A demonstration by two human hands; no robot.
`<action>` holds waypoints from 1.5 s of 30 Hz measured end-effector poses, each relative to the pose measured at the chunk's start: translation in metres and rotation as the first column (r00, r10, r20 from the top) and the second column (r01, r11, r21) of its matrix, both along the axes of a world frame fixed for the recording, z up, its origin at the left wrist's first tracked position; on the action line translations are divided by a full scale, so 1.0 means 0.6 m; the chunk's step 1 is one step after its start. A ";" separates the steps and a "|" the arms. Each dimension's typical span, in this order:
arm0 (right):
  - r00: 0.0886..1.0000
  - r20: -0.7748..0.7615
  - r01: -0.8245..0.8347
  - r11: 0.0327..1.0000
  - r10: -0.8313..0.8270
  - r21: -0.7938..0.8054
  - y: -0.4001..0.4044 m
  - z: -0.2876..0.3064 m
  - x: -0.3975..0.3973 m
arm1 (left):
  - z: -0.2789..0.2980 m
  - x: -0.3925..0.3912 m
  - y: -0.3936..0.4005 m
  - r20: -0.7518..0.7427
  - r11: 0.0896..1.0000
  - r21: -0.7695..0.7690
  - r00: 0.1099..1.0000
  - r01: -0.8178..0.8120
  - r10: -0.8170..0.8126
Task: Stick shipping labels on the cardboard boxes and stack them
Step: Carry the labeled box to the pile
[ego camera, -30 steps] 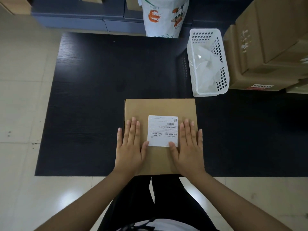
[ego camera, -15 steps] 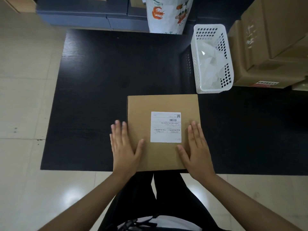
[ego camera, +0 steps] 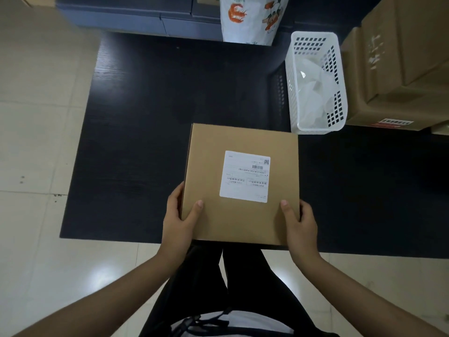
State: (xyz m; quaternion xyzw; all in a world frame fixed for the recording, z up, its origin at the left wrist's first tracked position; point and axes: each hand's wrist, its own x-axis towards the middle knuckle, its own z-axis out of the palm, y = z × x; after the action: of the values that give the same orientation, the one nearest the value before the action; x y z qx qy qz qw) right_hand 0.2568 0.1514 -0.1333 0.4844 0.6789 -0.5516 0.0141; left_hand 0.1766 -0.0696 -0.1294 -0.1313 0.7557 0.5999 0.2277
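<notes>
Both hands are gripping a flat cardboard box [ego camera: 240, 183] at the near edge of the black desk [ego camera: 145, 117]. The left hand [ego camera: 181, 220] is clasping the box's near left corner, its thumb lying on the top face and its fingers [ego camera: 173, 199] wrapping down the left side. The right hand [ego camera: 300, 223] is doing the same at the near right corner, thumb on top and fingers [ego camera: 306, 207] curling around the right side. Whether the box is resting on the desk or lifting slightly cannot be told. A white shipping label [ego camera: 245, 176] is sitting on the box top, just beyond both thumbs and between them, its print reading upside down from here. Farther beyond the right fingers, a white plastic basket [ego camera: 294, 93] holding crumpled white sheets is standing just past the box's far right corner. To the right of that basket, larger cardboard boxes [ego camera: 398, 69] are stacked, one showing a label on its near side. Well beyond the fingers, a printed white bag [ego camera: 250, 18] is standing at the desk's far edge.
</notes>
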 end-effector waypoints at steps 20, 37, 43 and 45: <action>0.927 -0.203 0.334 0.939 -0.314 0.075 0.076 0.167 0.089 | 0.150 -0.052 0.146 -0.161 0.921 0.171 0.932 0.351 -0.325; 0.713 -0.357 0.665 0.743 -0.604 0.070 0.416 0.243 0.440 | 0.220 0.234 0.580 -0.260 0.800 0.216 0.822 0.560 -0.506; 0.689 -0.355 0.693 0.718 -0.632 0.067 0.544 0.240 0.512 | 0.222 0.302 0.704 -0.221 0.780 0.240 0.815 0.578 -0.537; 0.689 -0.351 0.690 0.722 -0.634 0.050 0.589 0.233 0.505 | 0.217 0.297 0.745 -0.223 0.800 0.227 0.829 0.556 -0.513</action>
State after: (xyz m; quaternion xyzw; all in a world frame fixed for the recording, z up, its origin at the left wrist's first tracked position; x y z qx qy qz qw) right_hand 0.5599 0.5048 0.0064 0.6036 0.4971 -0.5246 -0.3365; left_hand 0.3547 0.3773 0.0008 0.1669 0.6834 0.6205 0.3465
